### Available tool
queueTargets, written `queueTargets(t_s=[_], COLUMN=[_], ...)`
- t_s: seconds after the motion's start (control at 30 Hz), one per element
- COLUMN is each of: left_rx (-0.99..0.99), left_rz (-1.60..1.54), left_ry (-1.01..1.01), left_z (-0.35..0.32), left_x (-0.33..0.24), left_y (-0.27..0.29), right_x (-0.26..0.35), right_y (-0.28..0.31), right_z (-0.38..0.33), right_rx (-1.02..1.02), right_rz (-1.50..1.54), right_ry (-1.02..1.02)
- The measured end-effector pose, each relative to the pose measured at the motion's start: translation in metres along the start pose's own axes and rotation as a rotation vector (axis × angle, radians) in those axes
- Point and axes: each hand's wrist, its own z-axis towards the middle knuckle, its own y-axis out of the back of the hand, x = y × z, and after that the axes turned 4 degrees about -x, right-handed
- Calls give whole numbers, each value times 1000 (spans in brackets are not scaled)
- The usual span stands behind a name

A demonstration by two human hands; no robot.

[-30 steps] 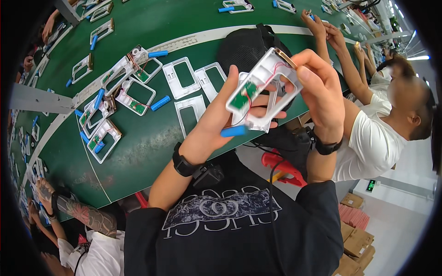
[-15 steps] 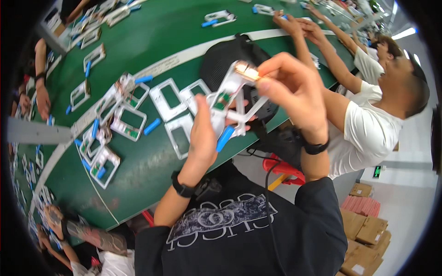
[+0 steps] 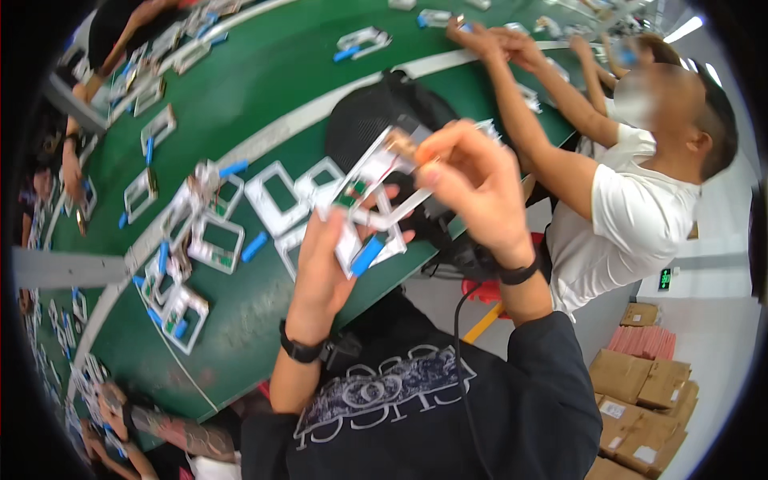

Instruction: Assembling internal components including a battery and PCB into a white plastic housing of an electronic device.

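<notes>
White plastic frame (image 3: 364,204): held up in the air above the green table (image 3: 264,88), tilted, between both hands; a small green circuit board shows inside it and a blue cylinder (image 3: 367,256) sits at its lower edge.
Far left — loose stock: more white frames (image 3: 214,240) and blue cylinders lie scattered on the table, well apart from the held piece.
Left hand (image 3: 324,264): closed around the frame's lower part from below, fingers (image 3: 384,196) wrapped over the edge — a grasping grip, not slack; a black wrist band (image 3: 300,350) sits below it.
Right hand (image 3: 472,188): fingertips pinched shut on the frame's upper corner, where a small brownish part shows; what that part is cannot be made out.
Right side — neighbour: a person in a white shirt (image 3: 632,216) reaches both arms across the table, near but not touching.
Risk, as judged: the frame hangs off the table edge, so a loosened pinch could drop it to the floor; twisting between the two hands could flex the thin plastic or unseat the blue cylinder.
</notes>
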Motion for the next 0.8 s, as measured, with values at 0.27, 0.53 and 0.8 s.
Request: queueTargets(t_s=[0.27, 0.53, 0.8], left_rx=[88, 128, 13], left_rz=[8, 111, 20], left_ry=[57, 56, -21], left_z=[-2, -9, -9], left_x=[-5, -1, 7], left_y=[1, 1, 11], right_x=[-12, -12, -20], right_y=[4, -6, -18], right_z=[-8, -14, -19], right_rx=[-19, 8, 65], right_rz=[61, -49, -328], right_ry=[50, 288, 801])
